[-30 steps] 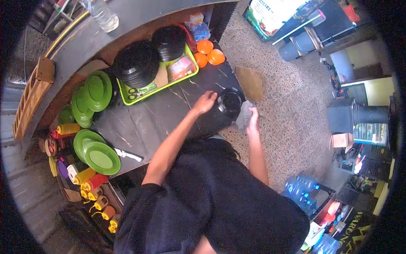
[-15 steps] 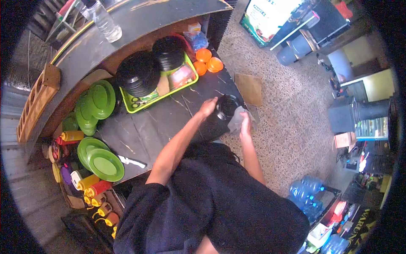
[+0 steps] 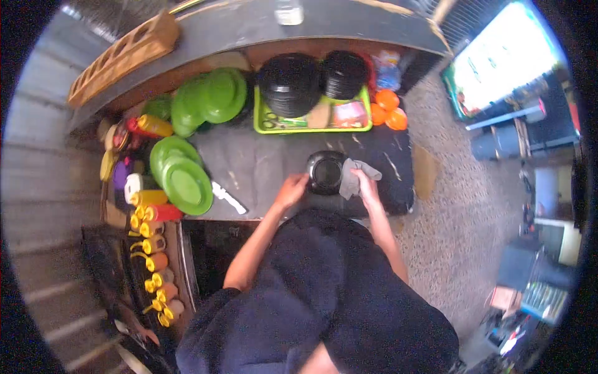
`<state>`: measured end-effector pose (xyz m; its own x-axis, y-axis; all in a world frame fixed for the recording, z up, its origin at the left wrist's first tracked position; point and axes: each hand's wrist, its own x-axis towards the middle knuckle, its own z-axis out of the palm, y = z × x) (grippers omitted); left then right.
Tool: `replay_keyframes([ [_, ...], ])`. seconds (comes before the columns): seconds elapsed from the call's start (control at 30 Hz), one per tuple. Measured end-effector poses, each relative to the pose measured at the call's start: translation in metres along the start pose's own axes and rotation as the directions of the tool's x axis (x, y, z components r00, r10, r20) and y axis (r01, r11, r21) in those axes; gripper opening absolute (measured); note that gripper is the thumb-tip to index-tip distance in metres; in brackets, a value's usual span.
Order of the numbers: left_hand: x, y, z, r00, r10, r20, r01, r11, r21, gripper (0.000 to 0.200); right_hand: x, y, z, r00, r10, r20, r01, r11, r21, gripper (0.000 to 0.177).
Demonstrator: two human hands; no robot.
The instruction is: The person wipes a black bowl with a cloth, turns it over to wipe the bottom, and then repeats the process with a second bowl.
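A small black plate (image 3: 326,174) is held over the dark counter (image 3: 268,156), in front of my body. My left hand (image 3: 293,189) grips its left edge with closed fingers. At its right side, my right hand (image 3: 366,182) is closed on a grey cloth (image 3: 352,176), which touches the plate's rim. Behind the plate stands a lime-green tray (image 3: 314,130) holding tall stacks of black plates (image 3: 289,87), with scissors at its left end. My fingertips are partly hidden by the plate and the cloth.
Green plates (image 3: 182,185) lie at the left beside a white-handled knife (image 3: 229,197). Orange cups (image 3: 387,100) stand at the back right. Several sauce bottles (image 3: 156,244) line the left side. A raised shelf (image 3: 349,22) runs along the back, carrying a clear bottle (image 3: 289,12).
My view has turned right, so the counter appears more level. The plate and both hands now show over the counter, away from its right edge. Both hands keep their hold.
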<state>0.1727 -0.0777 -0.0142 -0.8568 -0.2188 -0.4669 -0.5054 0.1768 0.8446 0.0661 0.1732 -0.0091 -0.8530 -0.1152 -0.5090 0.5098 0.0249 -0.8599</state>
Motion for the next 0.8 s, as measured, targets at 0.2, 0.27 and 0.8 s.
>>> replay_keyframes([
  [0.2, -0.026, -0.024, -0.005, 0.982, -0.143, -0.126, 0.113, 0.969, -0.221, 0.058, 0.013, -0.001, 0.035, 0.98, -0.034, 0.196, 0.087, 0.96, -0.267, 0.044],
  [0.27, -0.028, -0.011, -0.016, 0.985, -0.155, -0.081, 0.143, 0.98, -0.137, 0.06, 0.02, 0.008, 0.034, 0.984, -0.045, 0.171, 0.078, 0.978, -0.192, 0.036],
  [0.8, -0.017, -0.014, -0.016, 0.945, 0.292, -0.148, -0.173, 0.829, 0.532, 0.089, 0.029, -0.012, -0.001, 0.886, -0.416, 0.205, 0.461, 0.74, -0.49, 0.033],
])
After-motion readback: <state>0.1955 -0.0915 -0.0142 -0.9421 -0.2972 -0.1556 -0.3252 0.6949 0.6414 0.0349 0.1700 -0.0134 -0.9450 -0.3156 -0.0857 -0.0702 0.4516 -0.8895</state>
